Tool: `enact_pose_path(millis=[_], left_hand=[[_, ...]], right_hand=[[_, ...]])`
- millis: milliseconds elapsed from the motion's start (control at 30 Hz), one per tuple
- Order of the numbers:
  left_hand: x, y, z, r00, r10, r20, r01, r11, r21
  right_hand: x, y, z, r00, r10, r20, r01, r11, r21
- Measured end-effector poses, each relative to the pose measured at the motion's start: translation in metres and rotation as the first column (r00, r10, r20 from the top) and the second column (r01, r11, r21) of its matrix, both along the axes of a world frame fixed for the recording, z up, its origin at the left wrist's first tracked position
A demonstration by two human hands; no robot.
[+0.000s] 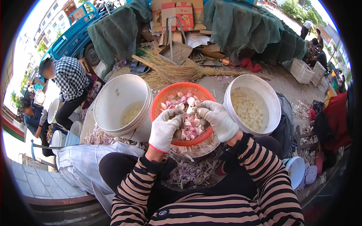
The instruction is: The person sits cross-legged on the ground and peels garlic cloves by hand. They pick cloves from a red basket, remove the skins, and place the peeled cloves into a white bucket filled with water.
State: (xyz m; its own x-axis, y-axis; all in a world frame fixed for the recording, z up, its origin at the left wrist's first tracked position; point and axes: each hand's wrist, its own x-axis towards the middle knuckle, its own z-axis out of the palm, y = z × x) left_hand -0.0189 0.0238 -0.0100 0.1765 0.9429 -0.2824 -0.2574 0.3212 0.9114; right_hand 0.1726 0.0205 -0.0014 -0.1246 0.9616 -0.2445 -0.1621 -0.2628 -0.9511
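An orange plastic colander [155, 106] full of pink-skinned garlic cloves [192, 131] stands before me on a metal basin [195, 158]. My right hand [219, 118], in a soiled knit work glove, pinches a garlic clove [191, 109] over the colander. At its left rim is my left hand [168, 128], gloved too, fingers curled inward; whether it holds anything cannot be told. White buckets flank the colander: the left bucket [113, 99] and the right bucket [249, 82] both hold pale peeled cloves in water.
Garlic skins [195, 172] litter the ground around my legs. Beyond the colander lie a straw broom [175, 67] and a metal dustpan [176, 52]. Two people sit at the left, one in a checked shirt [70, 76], near more buckets. White crates [302, 70] stand at the right.
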Motion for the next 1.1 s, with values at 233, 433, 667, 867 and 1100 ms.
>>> enact_pose_path(millis=[233,433,667,867,1100], left_hand=[[0.008,-0.011,-0.009,0.992,0.032,-0.119,-0.015,0.99,0.138],[-0.003,-0.006,-0.001,0.999,-0.001,0.05,0.0,1.0,0.013],[-0.006,-0.005,0.005,0.979,0.029,-0.203,-0.004,0.993,0.12],[-0.001,-0.008,-0.015,0.821,0.17,-0.546,0.107,0.892,0.439],[0.001,-0.01,-0.012,0.701,0.24,-0.671,0.2,0.838,0.509]], right_hand=[[-0.013,-0.008,0.005,0.991,0.102,0.087,-0.109,0.991,0.079],[-0.013,-0.005,0.003,0.991,0.123,0.058,-0.129,0.986,0.104],[-0.008,0.0,0.001,0.979,0.0,0.204,-0.045,0.976,0.212],[-0.017,-0.008,0.012,0.803,-0.144,0.578,-0.298,0.744,0.598],[-0.02,-0.008,0.004,0.678,-0.285,0.677,-0.37,0.664,0.65]])
